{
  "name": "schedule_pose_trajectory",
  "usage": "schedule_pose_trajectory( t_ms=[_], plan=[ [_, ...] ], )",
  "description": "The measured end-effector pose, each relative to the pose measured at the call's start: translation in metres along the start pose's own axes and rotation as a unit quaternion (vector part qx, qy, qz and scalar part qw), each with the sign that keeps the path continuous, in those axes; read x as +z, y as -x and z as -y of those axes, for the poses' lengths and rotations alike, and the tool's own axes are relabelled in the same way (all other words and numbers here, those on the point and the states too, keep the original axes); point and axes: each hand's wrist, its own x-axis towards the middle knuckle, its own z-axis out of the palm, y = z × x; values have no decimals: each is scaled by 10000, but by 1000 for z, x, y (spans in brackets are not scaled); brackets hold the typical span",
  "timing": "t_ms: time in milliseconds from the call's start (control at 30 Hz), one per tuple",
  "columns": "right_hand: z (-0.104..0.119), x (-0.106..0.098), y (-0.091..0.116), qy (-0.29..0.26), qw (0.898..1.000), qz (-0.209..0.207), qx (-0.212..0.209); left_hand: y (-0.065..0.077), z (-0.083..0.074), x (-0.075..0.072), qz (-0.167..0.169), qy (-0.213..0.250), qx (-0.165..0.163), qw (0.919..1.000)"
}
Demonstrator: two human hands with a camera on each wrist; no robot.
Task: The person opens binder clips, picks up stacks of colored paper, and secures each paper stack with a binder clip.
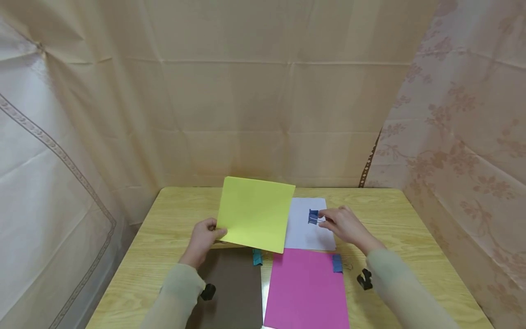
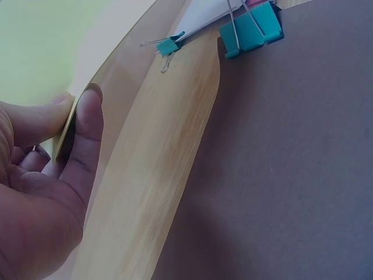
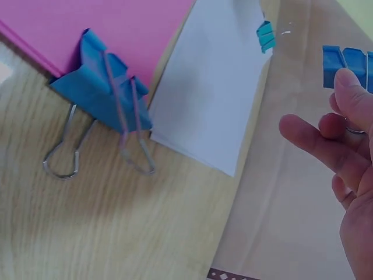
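Observation:
My left hand (image 1: 204, 240) grips a yellow sheet or thin stack of paper (image 1: 255, 214) by its lower left corner, thumb on the front and fingers behind. The sheet is raised and tilted above the table, as the left wrist view also shows at its edge (image 2: 65, 131). Over the white paper (image 1: 308, 228), my right hand (image 1: 343, 223) pinches a blue binder clip (image 1: 313, 216) by its wire handles. In the right wrist view this clip (image 3: 332, 67) is partly cut off by the frame edge. A gap lies between the clip and the yellow paper.
Brown paper (image 1: 230, 288) lies at front left with a teal binder clip (image 2: 256, 29). Pink paper (image 1: 306, 288) beside it has a blue binder clip (image 3: 99, 81) on its corner. Another teal clip (image 3: 266, 37) grips the white paper. Curtains (image 1: 263, 100) surround the wooden table (image 1: 382, 205).

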Motion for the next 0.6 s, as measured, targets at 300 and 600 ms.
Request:
schedule_pose_trajectory(
  t_ms=[300, 600],
  plan=[
    [6, -7, -13, -159, 9998, 78, -73, 1, 0, 3, 13, -165, 5, 9999],
    [14, -14, -24, -658, 9970, 358, 178, 4, 0, 6, 116, -246, -29, 9996]
  ],
)
